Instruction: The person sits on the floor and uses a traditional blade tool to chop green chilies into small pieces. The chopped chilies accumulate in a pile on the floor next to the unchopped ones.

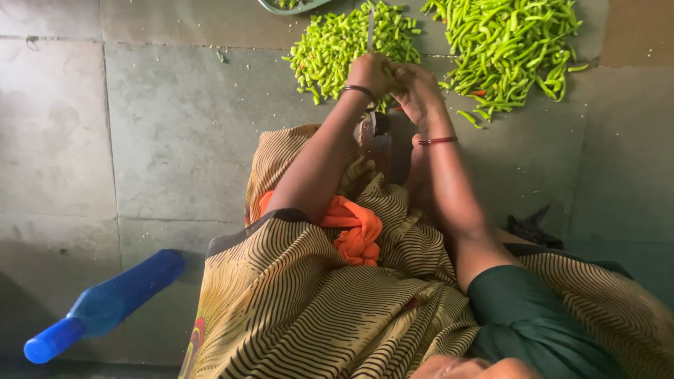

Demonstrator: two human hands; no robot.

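Hands at blade point(371, 31): left hand point(371, 72) and right hand point(415, 90) closed on chillies point(386, 70), cut pile point(337, 45) left of blade, whole pile point(509, 42) right. Best kept: fingertips clear of edge.

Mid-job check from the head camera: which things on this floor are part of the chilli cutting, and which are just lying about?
In use:
left hand and right hand, together at the upright blade
cut chilli pile
whole chilli pile
dish at the top edge, contents unclear

Lying about:
blue bottle
dark scrap
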